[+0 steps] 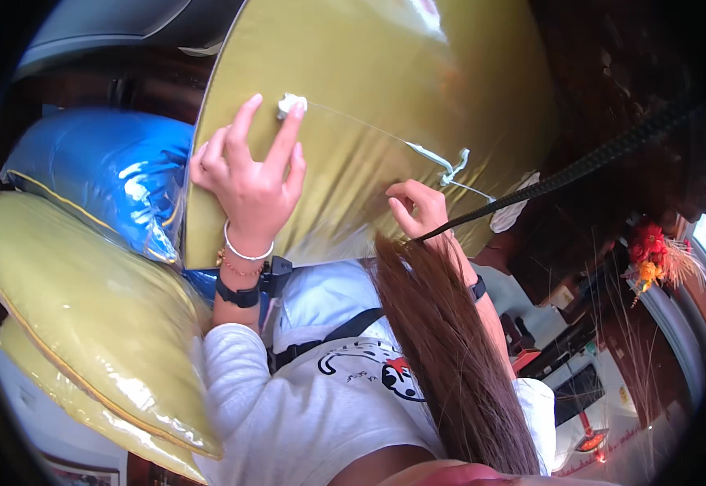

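Touching: left hand (248,170), tip of index finger on the small white piece (290,105), which sits against the upper left of the gold panel (353,73).
Left fingers: spread, wide gap between index and middle, the outer ones bent against the panel near its left edge; nothing gripped.
Right hand (422,206): near the panel's lower edge, below the pale blue cord (434,158); fingers curled, index and thumb close together. Cannot tell whether anything thin is pinched.
Thread: fine line slanting down right from white piece to cord; cord knotted and looped, its tail running on toward the panel's right side.
Panel: glossy, creased, tilted before the person, lower edge by the lap.
Wrists: white bangle (248,253) and black band (237,293) on left; dark band (478,287) on right.
Left side: shiny blue cushion (102,170) above a gold cushion (94,308) with piped edge.
Right side: red and orange flowers (650,253); dark braided strap (564,174) crossing before the panel.
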`<action>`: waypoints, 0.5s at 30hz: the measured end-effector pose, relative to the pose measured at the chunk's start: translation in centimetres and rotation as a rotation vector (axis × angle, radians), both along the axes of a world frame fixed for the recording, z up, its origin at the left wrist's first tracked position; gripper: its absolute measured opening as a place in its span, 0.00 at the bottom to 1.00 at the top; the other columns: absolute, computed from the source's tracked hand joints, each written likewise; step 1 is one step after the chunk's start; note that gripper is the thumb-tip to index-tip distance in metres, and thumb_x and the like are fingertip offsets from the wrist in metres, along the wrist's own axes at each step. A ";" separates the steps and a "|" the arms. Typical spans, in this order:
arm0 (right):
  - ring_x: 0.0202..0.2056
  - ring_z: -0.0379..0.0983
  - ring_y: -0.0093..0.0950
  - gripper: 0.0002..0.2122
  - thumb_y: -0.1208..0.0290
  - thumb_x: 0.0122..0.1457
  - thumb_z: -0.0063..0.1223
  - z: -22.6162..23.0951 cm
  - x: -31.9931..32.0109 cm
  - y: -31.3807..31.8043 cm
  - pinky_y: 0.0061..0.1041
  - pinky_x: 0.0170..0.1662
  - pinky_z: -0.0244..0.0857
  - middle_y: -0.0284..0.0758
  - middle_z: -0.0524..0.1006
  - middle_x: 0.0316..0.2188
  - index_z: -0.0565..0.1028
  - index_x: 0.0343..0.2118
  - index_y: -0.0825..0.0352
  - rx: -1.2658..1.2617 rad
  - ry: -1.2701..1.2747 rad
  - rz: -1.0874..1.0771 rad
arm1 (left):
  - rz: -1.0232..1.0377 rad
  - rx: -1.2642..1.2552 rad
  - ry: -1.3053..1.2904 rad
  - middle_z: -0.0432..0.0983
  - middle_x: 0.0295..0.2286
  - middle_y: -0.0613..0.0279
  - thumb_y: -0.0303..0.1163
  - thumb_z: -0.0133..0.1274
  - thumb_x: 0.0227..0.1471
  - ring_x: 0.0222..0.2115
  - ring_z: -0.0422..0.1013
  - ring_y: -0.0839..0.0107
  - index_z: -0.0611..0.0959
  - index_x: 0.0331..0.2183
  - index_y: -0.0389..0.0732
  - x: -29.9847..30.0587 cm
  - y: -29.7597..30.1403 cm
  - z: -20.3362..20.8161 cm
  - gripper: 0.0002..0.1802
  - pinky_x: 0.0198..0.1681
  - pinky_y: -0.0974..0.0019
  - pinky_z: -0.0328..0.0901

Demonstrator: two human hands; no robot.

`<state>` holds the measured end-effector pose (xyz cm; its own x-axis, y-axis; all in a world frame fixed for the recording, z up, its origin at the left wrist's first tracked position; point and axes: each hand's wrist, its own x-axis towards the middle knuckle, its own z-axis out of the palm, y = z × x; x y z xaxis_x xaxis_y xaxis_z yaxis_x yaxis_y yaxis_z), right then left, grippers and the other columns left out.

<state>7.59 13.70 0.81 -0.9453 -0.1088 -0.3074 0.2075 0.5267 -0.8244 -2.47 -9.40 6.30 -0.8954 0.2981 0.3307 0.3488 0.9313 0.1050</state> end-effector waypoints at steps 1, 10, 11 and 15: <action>0.20 0.68 0.31 0.05 0.75 0.48 0.53 -0.7 0.1 -0.4 0.27 0.24 0.61 0.37 0.70 0.18 0.73 0.29 0.67 -0.002 -0.002 -0.005 | 0.003 0.003 -0.031 0.64 0.48 0.67 0.36 0.53 0.40 0.43 0.55 0.66 0.80 0.40 0.65 0.1 -0.2 -0.4 0.21 0.49 0.57 0.46; 0.21 0.69 0.30 0.06 0.77 0.41 0.56 -1.6 0.4 -4.0 0.28 0.26 0.64 0.35 0.71 0.19 0.73 0.26 0.66 -0.067 0.217 0.022 | -0.208 0.206 -0.051 0.69 0.42 0.64 0.33 0.51 0.39 0.40 0.59 0.64 0.83 0.36 0.55 0.1 -1.9 -0.4 0.17 0.47 0.56 0.51; 0.26 0.71 0.32 0.11 0.77 0.38 0.57 -1.5 -0.1 -4.0 0.29 0.29 0.65 0.36 0.73 0.24 0.74 0.29 0.66 -0.013 0.325 0.072 | -0.230 0.387 -0.074 0.72 0.38 0.63 0.31 0.51 0.40 0.37 0.62 0.64 0.83 0.34 0.49 0.1 -2.3 -0.3 0.15 0.44 0.58 0.55; 0.37 0.72 0.35 0.17 0.70 0.41 0.56 0.3 -3.2 -6.3 0.39 0.41 0.65 0.38 0.74 0.37 0.73 0.37 0.66 0.056 0.657 0.123 | -0.193 0.497 0.010 0.74 0.30 0.60 0.24 0.50 0.38 0.30 0.65 0.63 0.82 0.29 0.39 -0.2 -2.4 -0.4 0.11 0.35 0.62 0.60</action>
